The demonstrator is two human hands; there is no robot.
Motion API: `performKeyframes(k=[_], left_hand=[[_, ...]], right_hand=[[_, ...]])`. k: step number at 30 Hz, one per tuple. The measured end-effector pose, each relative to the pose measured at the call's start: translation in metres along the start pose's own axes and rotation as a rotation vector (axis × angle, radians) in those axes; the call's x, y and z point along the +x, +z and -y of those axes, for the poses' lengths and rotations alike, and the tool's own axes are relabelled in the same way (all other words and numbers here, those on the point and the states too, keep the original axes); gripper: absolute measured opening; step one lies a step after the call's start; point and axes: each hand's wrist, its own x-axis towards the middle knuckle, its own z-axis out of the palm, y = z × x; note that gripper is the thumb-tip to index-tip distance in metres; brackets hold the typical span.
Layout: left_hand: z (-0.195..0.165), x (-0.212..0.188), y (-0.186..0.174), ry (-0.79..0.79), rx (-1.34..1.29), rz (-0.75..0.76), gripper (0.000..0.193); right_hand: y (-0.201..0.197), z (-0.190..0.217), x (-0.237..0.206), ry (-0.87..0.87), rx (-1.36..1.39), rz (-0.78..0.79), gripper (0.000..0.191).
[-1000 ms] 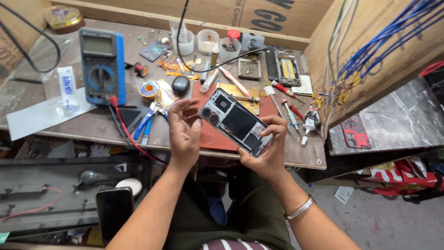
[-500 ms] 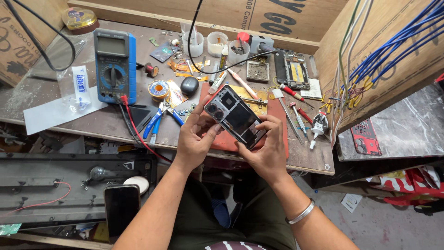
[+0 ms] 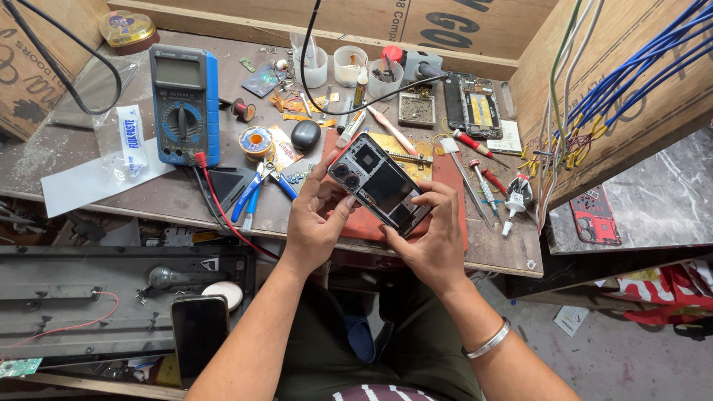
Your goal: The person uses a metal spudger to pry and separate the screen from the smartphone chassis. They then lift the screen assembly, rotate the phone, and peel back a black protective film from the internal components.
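Phone, back cover off and camera rings showing, is held tilted above the red mat at the bench's front edge. Left hand is closed around its upper-left end, thumb on the edge beside the cameras. Right hand grips the lower-right end, fingers curled over the rim. Just left of the mat lie blue-handled pliers; farther left stands a blue multimeter with a red lead trailing off the bench. Behind the phone sit a solder reel, small white cups and another opened phone. Screwdrivers lie right of the mat.
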Motion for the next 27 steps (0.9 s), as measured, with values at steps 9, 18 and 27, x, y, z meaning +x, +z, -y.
performKeyframes(k=[9,18,27], left_hand=[[-0.0022,-0.0001,-0.0005,0.009,0.016,0.000,0.070],[-0.0012,-0.0015,-0.0001,0.005,0.006,-0.002,0.070],[0.0032,-0.0020,-0.0001,0.014,-0.024,0.002,0.070]], right_hand=[[-0.0010,0.0016,0.0007,0.025,0.011,0.018,0.068],[0.0006,-0.0005,-0.0023,0.035,0.001,0.027,0.068],[0.0023,-0.0009,-0.0054,-0.017,-0.013,-0.016,0.063]])
